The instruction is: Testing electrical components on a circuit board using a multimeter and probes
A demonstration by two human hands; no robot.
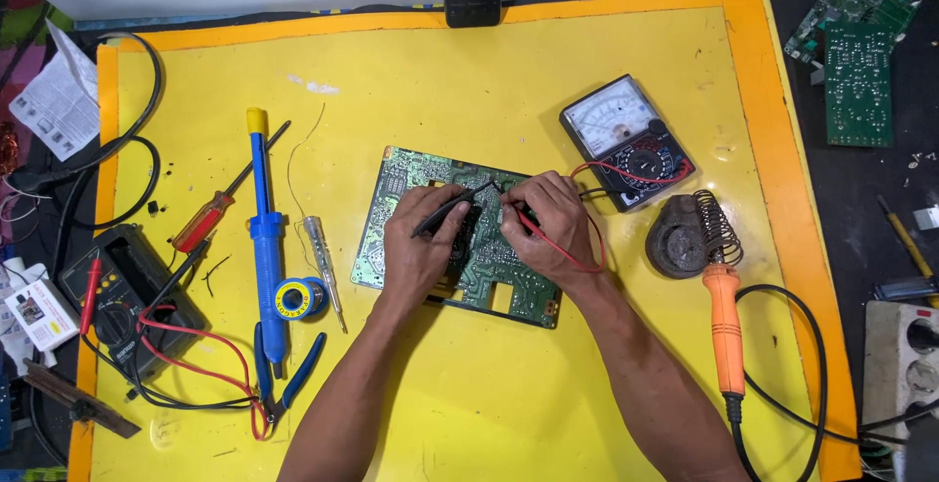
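Holding a slim black test probe (445,210) pinched between thumb and fingers, my left hand (421,247) rests its heel on the green printed circuit board (391,198), which lies flat near the middle of the yellow work mat (489,81). My right hand (553,228) is closed in the same narrow pinch on the thin red test probe (523,220), its tip set down just beside the black one over the upper middle of the board. I cannot tell which solder points the tips touch; my fingers hide them.

The risk I see starts at the tips: they sit so close together that a small slip, as I judge it, could bridge neighbouring joints or give a false reading. Both hands lean on the board, so pressing unevenly could shift it on the mat and drag the tips off their points.

The red lead loops round my right wrist back to the black analogue multimeter with the white dial (628,140); a tug of the hand could snag that loop and pull the meter. Near my right forearm rests the orange-handled soldering iron (722,316) in its coiled wire stand (696,233); if it is hot, a careless backward sweep of the elbow could meet it or its black cord.
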